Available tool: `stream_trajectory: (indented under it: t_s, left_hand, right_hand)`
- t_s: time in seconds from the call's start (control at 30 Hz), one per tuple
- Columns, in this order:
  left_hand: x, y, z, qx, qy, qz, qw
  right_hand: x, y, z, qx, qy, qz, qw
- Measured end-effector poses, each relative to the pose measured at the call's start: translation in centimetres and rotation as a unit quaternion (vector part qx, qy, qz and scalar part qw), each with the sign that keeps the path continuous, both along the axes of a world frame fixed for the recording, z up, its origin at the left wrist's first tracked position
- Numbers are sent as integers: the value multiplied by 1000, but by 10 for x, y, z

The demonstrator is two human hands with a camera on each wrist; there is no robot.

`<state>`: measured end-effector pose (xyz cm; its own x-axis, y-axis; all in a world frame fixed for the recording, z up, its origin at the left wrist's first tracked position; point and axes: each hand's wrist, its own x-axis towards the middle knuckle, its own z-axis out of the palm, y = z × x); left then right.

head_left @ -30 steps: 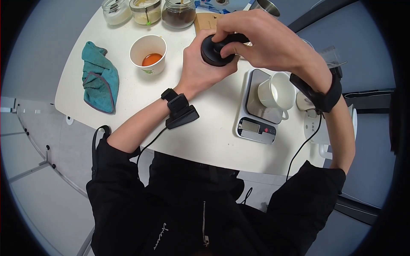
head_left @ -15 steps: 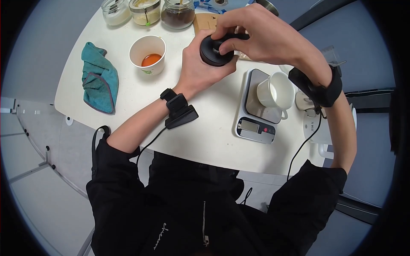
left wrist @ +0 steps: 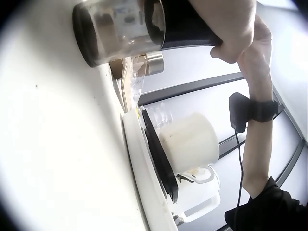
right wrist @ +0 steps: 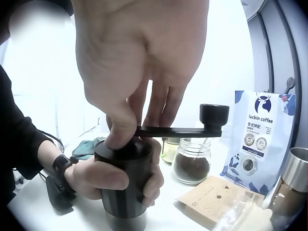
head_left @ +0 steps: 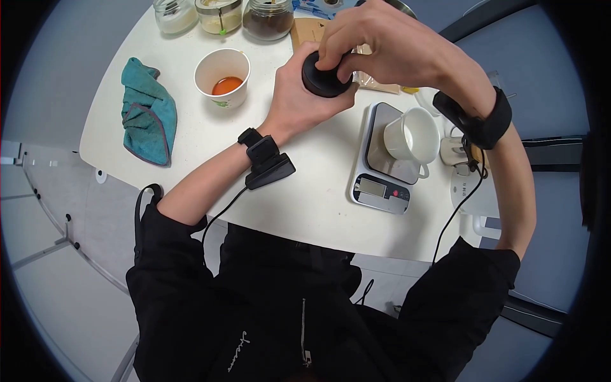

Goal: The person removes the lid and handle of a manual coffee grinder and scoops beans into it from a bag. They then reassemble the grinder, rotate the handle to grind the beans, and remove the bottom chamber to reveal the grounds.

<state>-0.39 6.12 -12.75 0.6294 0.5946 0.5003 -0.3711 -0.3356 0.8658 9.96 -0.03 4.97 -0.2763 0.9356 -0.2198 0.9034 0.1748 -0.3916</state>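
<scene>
Left hand (head_left: 298,102) grips a matte, cylindrical black grinder (head_left: 324,83).

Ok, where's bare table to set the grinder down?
Widest bare table is the near edge, between the teal cloth and the scale, just below the left hand holding the grinder. A smaller patch lies between cloth and paper cup. The back by the jars and the right past the scale are crowded.

Bright, even indoor light — soft shadows on the white table (head_left: 305,210). Fisheye bending with black corners; wrist views blown out, close parts blurred.
</scene>
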Motion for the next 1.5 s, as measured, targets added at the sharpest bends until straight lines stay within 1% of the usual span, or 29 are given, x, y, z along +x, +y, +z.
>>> stream_trajectory:
  t_s: [0.17, 0.3, 0.33, 0.4, 0.43, 0.53, 0.57, 0.67, 0.7, 0.8, 0.83, 0.9, 0.97, 1.07, 1.1, 1.17, 1.2, 1.23, 1.27, 1.33, 1.37, 1.4, 1.43, 1.47, 1.5]
  left_hand:
    - [-1, 2, 0, -7, 4, -13, 1000]
    - [-2, 0, 1, -22, 8, -11, 1000]
    - [-2, 0, 0, -14, 6, -2, 1000]
    - [-2, -1, -3, -3, 3, 16, 1000]
    - [-2, -2, -4, -8, 5, 19, 1000]
    - [-3, -4, -2, -7, -13, 30, 999]
    - [-3, -3, -2, -5, -13, 30, 999]
    - [-2, -4, -5, -1, -25, 31, 999]
    - [-2, -4, -4, -3, -26, 32, 999]
    - [-3, -4, -1, -24, -19, 12, 999]
    - [-4, -3, -2, -28, -20, 19, 999]
    - [-3, -1, -4, -18, -25, 15, 999]
    - [-4, 0, -6, -12, -27, 10, 1000]
    - [-2, -1, -6, -3, -30, 15, 999]
    - [-1, -1, -7, -1, -31, 10, 999]
    - [2, -2, -13, -59, -29, -8, 998]
    - [3, -3, -16, -89, -27, -17, 996]
    - [2, -3, -19, -136, -21, -41, 990]
    - [-1, -4, -19, -159, -14, -60, 985]
    - [-8, -4, -17, -175, 1, -82, 981]
    - [-8, -3, -17, -172, 1, -86, 981]
    - [-7, -3, -18, -142, -12, -76, 987]
    - [-2, -3, -18, -66, -35, -41, 996]
    - [2, -2, -16, 90, -51, 38, 994]
    - [6, -1, -13, 228, -82, 125, 962]
  right_hand:
    - [-2, 1, -7, -9, -13, -11, 1000]
    - [-8, -12, -13, 39, 3, -21, 999]
    - [-10, -16, -25, 91, -4, -72, 993]
    - [-16, -24, -44, 188, -19, -170, 967]
    - [-19, -26, -47, 183, -18, -168, 969]
    - [-38, -25, -48, 236, -181, -176, 938]
    - [-38, -24, -46, 238, -181, -176, 938]
    - [-35, -20, -38, 140, -118, -226, 957]
    - [-32, -23, -37, 140, -120, -225, 957]
    - [-23, -40, -35, 223, -1, -113, 968]
    - [-25, -47, -32, 219, -1, -105, 970]
    - [-36, -68, -22, 232, -129, -38, 963]
    - [-39, -73, -22, 238, -191, -6, 952]
    - [-42, -81, -29, 170, -240, 9, 956]
    - [-45, -80, -32, 171, -242, 4, 955]
    - [-57, -66, -40, 216, -192, 47, 956]
    - [-64, -58, -47, 217, -192, 42, 956]
    - [-71, -48, -55, 240, -166, 53, 955]
    - [-77, -37, -60, 264, -140, 64, 952]
    - [-80, -10, -66, 286, -145, 94, 942]
    - [-80, 7, -66, 280, -179, 102, 938]
    - [-78, 23, -64, 273, -213, 111, 932]
    - [-73, 38, -65, 275, -215, 107, 931]
    - [-67, 54, -67, 270, -203, 101, 936]
    - [-59, 68, -68, 265, -190, 95, 941]
